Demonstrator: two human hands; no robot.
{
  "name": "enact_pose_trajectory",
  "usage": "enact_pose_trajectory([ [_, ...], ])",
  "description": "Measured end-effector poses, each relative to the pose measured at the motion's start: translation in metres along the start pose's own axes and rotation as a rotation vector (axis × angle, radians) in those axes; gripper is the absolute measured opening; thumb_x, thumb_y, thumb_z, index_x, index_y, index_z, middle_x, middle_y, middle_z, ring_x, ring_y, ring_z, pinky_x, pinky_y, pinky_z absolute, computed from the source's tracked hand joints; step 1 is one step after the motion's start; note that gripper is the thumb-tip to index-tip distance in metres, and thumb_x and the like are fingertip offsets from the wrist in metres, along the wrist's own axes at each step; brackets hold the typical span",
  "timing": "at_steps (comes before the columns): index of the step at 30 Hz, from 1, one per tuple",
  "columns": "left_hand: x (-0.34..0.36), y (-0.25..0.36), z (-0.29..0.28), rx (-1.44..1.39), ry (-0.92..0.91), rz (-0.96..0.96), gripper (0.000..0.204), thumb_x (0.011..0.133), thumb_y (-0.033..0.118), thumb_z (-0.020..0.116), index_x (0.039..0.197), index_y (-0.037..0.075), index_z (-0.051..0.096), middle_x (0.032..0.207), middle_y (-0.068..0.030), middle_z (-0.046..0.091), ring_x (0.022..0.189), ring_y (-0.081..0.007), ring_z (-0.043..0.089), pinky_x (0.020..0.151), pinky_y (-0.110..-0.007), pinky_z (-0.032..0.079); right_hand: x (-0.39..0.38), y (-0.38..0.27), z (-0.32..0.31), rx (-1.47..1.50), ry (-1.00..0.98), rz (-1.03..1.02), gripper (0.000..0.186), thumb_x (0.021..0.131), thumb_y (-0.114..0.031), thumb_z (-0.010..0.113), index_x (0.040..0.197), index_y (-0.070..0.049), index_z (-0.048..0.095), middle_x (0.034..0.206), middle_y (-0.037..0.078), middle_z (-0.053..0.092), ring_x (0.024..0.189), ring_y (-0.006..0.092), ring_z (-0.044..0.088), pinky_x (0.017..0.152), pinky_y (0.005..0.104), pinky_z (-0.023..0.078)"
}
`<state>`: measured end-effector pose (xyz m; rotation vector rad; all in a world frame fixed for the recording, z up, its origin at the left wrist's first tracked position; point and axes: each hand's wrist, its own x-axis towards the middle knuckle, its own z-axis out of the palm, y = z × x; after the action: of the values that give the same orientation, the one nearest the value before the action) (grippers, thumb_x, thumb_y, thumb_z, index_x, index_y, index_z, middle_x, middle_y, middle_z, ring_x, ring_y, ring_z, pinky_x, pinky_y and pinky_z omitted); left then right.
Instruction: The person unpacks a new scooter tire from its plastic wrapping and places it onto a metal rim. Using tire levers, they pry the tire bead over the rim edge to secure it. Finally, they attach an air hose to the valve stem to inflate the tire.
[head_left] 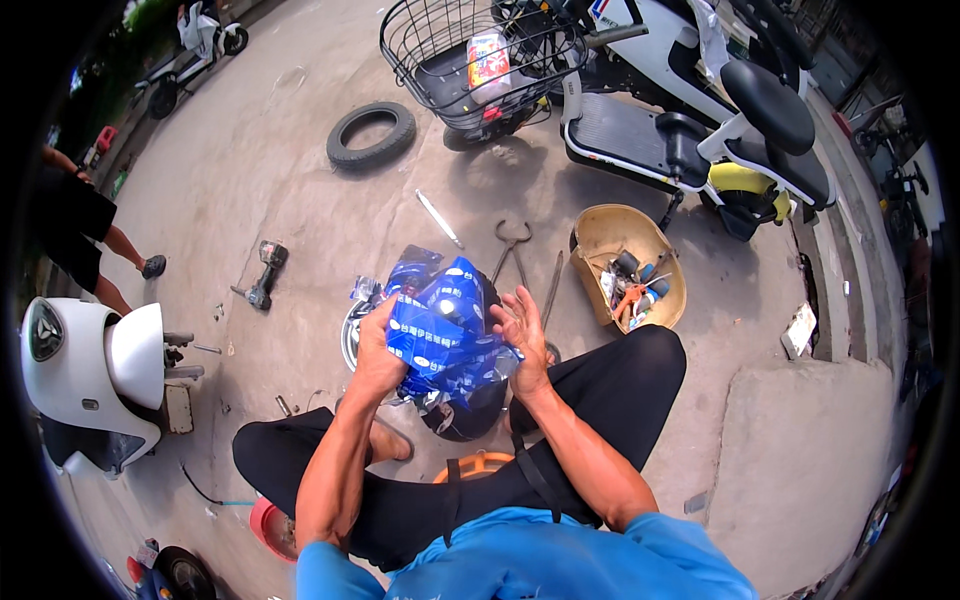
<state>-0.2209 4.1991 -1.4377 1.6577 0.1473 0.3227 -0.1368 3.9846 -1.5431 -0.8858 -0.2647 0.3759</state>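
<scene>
Gripping the blue plastic wrapping point(440, 335) from its left side, the left hand point(375, 350) had its fingers curled shut on the crumpled film. The right hand point(522, 330) rested against the wrapping's right edge with fingers spread apart and only lightly bent, palm turned toward the film. The wrapping, printed with white marks, covered a dark tyre point(455, 420) whose lower curve showed just below the film, between the person's black-trousered knees.

Beyond the wrapping, on the concrete ground point(280, 180), a pair of long-handled pliers point(510, 250) lay near the film's far edge, with a flat metal bar point(438, 218) just to their left. To the right of the wrapping stood a tan plastic basin point(628, 265) holding small tools and parts. To the left of the wrapping lay a cordless impact wrench point(262, 272). Well beyond the wrapping a bare tyre point(371, 134) lay flat, beside a scooter's wire basket point(480, 55). A white scooter front point(95, 365) stood far to the wrapping's left.
</scene>
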Motion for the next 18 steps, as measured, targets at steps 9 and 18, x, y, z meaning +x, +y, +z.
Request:
enact_pose_trajectory([
  [9, -0.001, 0.087, 0.081, -0.115, -0.017, -0.030, 0.039, 0.103, 0.015, 0.071, 0.140, 0.004, 0.065, 0.125, -0.0083, 0.073, 0.107, -0.0214, 0.073, 0.093, -0.038, 0.058, -0.020, -0.109, 0.053, 0.263, -0.279, 0.364, 0.127, 0.087, -0.055, 0.087, 0.176, -0.019, 0.004, 0.166, 0.009, 0.044, 0.144, 0.0227, 0.055, 0.117, 0.0397, 0.052],
  [18, 0.011, 0.097, 0.060, 0.304, -0.426, 0.161, 0.074, 0.093, 0.037, 0.080, 0.157, 0.011, 0.055, 0.166, -0.0211, 0.041, 0.151, -0.0428, 0.047, 0.125, -0.050, 0.041, 0.002, -0.163, 0.025, -0.084, -0.424, 0.191, 0.067, 0.089, 0.005, 0.082, 0.151, -0.004, 0.058, 0.132, 0.006, 0.072, 0.117, 0.0152, 0.071, 0.100, 0.0312, 0.060],
])
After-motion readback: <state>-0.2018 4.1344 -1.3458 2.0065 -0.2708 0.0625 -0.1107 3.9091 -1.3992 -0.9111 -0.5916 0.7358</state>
